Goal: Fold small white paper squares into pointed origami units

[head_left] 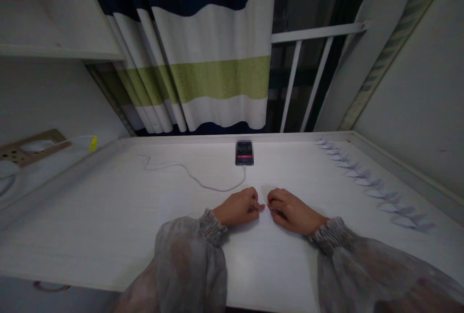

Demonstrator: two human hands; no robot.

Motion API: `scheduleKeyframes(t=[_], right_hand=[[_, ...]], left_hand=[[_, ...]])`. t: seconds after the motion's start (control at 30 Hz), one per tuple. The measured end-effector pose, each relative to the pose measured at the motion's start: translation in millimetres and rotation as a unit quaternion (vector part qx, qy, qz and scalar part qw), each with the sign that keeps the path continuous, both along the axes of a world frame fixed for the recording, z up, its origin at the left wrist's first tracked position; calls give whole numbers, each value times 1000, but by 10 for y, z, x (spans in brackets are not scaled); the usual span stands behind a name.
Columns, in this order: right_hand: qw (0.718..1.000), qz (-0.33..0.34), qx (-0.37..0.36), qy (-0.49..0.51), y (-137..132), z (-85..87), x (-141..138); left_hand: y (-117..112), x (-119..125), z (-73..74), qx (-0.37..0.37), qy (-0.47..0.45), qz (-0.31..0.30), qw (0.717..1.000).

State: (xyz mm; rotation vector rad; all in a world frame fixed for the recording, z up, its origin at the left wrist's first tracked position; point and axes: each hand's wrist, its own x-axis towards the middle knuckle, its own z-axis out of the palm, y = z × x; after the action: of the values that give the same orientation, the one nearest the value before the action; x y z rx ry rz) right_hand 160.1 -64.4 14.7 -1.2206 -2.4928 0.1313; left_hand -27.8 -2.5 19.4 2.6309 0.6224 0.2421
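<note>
A small piece of white folded paper (266, 213) lies between my two hands, low over the white desk top. My left hand (239, 206) is closed, its fingers pinching the paper's left side. From the other side, my right hand (294, 210) has its fingers curled and closed on the paper's right side. Much of the paper is hidden by the fingers, and its pale colour blends into the desk, so its folded shape cannot be made out. Left of my left hand, a flat white paper sheet (175, 205) rests on the desk.
Several folded white paper figures (373, 185) stand in a slanting row along the right side. A phone (244, 152) lies at the back, with a white cable (194, 177) running left. Beyond the desk (90, 235) hang striped curtains (217, 76). A socket strip (34, 148) is at left.
</note>
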Motion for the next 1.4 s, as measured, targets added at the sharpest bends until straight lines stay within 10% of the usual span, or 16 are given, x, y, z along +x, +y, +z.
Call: scheduleKeyframes(t=[0.63, 1.4], right_hand=[[985, -57, 92, -134, -218, -87, -152], [973, -181, 0, -144, -482, -65, -297]], left_hand=[[-156, 66, -114, 123, 52, 79, 988], [-407, 31, -109, 195, 57, 177, 963]])
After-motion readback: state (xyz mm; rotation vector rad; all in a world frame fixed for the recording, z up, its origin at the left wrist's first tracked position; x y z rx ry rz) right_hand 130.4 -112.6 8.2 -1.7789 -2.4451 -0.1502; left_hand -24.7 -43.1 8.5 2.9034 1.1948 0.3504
